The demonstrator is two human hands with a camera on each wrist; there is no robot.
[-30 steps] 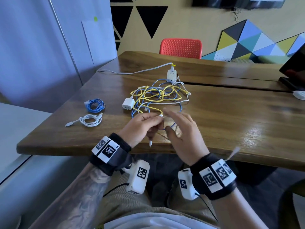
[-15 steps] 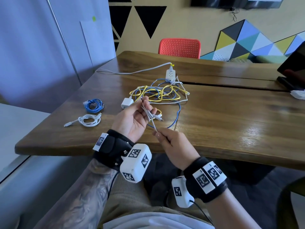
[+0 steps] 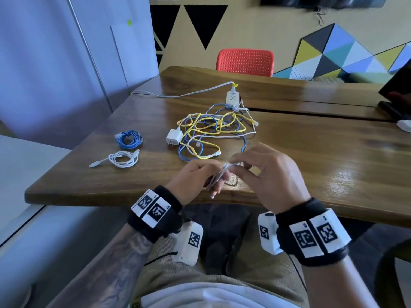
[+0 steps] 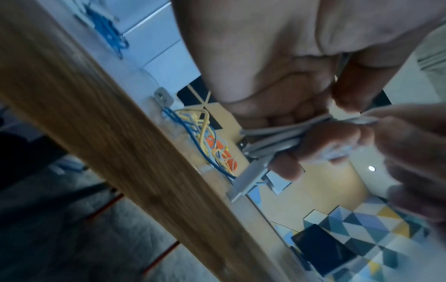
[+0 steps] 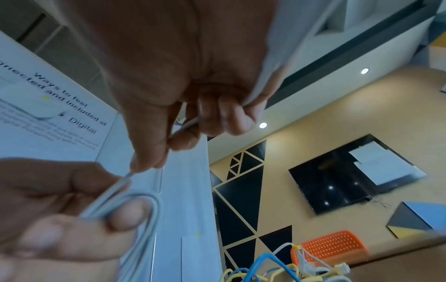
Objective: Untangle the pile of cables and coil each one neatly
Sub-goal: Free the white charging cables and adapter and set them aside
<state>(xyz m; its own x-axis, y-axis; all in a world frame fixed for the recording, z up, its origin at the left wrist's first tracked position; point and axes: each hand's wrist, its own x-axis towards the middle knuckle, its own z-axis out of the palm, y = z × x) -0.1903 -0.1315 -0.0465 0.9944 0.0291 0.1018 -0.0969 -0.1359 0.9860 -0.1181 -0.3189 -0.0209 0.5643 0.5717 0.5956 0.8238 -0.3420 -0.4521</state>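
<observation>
1. Since half a second ago the left hand (image 3: 195,174) has turned palm-down again and dropped toward the table edge, and the right hand (image 3: 270,174) has risen from below it to meet it at the same height
2. At the grip: the left hand's fingers are curled round a small bundle of loops of the thin white cable (image 3: 219,177), several strands lying side by side across the fingers in the left wrist view, with a flat plug end (image 4: 246,179) hanging out below them
3. Right hand pinches the free run of the same cable between thumb and forefinger, just beside the left fingers; its other fingers are spread and relaxed above
4. Step in hand, as I judge it: winding this white cable into a coil, nearly at its tail
5. Next move seems to call for laying the last short length over the bundle while the left grip stays firm, or the loops may spring apart
6. Both wrists hover just over the near edge of the wooden table (image 3: 333,174), forearms angled inward
7. Farther out, the tangle of yellow and blue cables (image 3: 213,132) lies untouched mid-table with a white charger (image 3: 174,137) touching it; a blue coil (image 3: 129,138) and a white coil (image 3: 123,158) sit finished to the left
</observation>
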